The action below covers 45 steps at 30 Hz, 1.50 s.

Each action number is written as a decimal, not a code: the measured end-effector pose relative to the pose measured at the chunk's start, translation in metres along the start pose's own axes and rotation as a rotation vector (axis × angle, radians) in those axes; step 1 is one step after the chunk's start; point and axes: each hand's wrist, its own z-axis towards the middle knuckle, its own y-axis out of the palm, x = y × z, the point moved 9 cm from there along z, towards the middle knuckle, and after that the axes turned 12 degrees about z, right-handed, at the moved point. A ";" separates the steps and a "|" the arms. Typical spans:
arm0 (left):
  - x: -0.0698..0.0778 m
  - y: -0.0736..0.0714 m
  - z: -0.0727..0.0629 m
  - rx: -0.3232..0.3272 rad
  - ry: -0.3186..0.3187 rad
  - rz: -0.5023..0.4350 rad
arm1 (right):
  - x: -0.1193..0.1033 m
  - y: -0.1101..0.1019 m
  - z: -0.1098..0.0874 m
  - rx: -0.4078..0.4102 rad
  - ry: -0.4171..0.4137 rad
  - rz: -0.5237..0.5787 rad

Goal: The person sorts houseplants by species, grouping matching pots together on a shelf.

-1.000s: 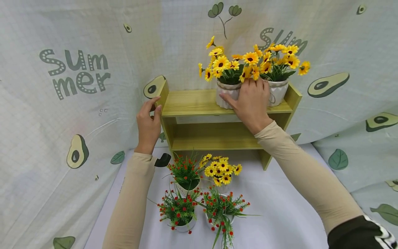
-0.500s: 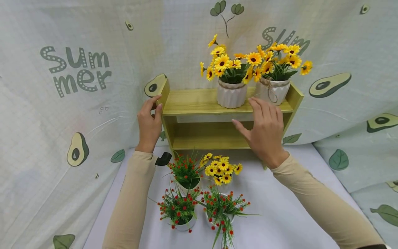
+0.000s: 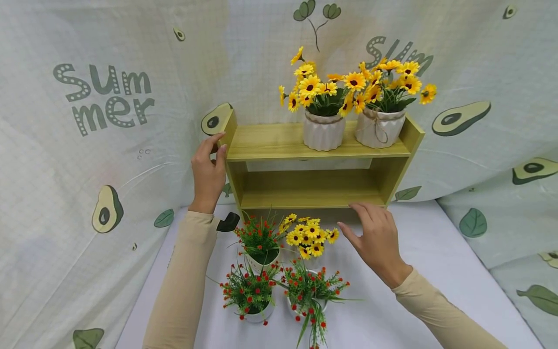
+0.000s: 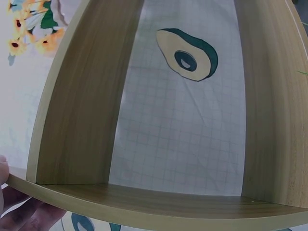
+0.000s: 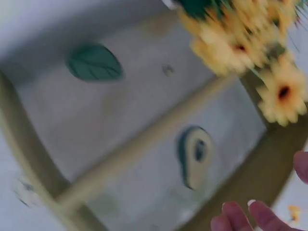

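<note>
My left hand [image 3: 208,175] holds the left side panel of a two-tier wooden shelf [image 3: 267,141]; in the left wrist view its fingers [image 4: 30,216] wrap the panel's edge at the corner. My right hand [image 3: 376,238] is in the air in front of the lower tier, thumb and fingers spread with nothing between them. Just left of it is a potted yellow daisy plant [image 3: 310,236], whose blurred blooms [image 5: 281,91] fill the upper right of the right wrist view. On the top tier stand two white ribbed pots [image 3: 323,132] of yellow daisies, side by side toward the right.
Three pots of red-flowered greenery [image 3: 257,293] stand on the white tabletop [image 3: 370,310] below the shelf, close to the yellow daisies. A cloth printed with avocados [image 3: 109,208] hangs behind and at both sides.
My right hand has let go of the white daisy pots on the top tier and moved down toward the tabletop flowers. The left hand stays on the shelf's side panel.
</note>
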 end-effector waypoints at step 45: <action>-0.001 0.001 -0.001 -0.008 -0.013 0.008 | -0.001 0.111 -0.145 -0.656 0.192 0.655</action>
